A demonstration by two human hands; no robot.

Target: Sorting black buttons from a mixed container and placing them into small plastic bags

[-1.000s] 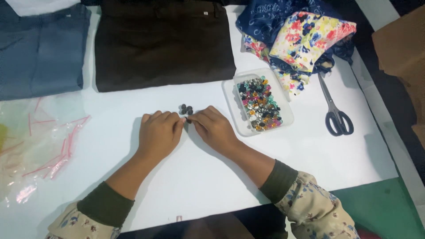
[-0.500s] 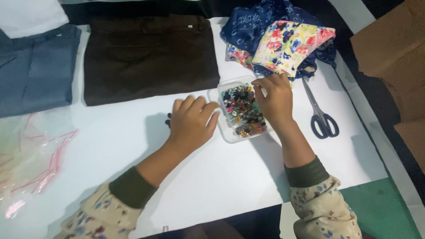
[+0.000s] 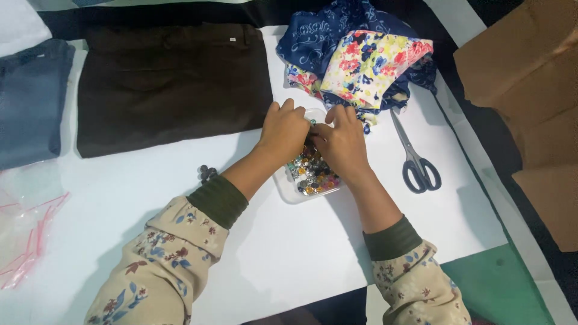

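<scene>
Both hands are over a small clear plastic tray (image 3: 288, 191) filled with several coloured buttons (image 3: 313, 177). My left hand (image 3: 284, 133) has its fingers curled down into the far end of the tray. My right hand (image 3: 341, 144) rests beside it, fingertips also among the buttons. Whether either hand pinches a button is hidden by the fingers. A small cluster of dark buttons (image 3: 207, 173) lies on the white sheet (image 3: 289, 253) left of my left forearm.
Folded brown trousers (image 3: 171, 84) and blue denim (image 3: 30, 102) lie at the back left. Floral and navy cloths (image 3: 361, 60) are heaped behind the tray. Grey scissors (image 3: 415, 159) lie to the right. Clear zip bags (image 3: 24, 235) sit at the left edge, cardboard (image 3: 530, 90) far right.
My hands left the dark buttons on the sheet and moved right to the tray. First the right reached it, then the left joined; both now dig into the buttons.
</scene>
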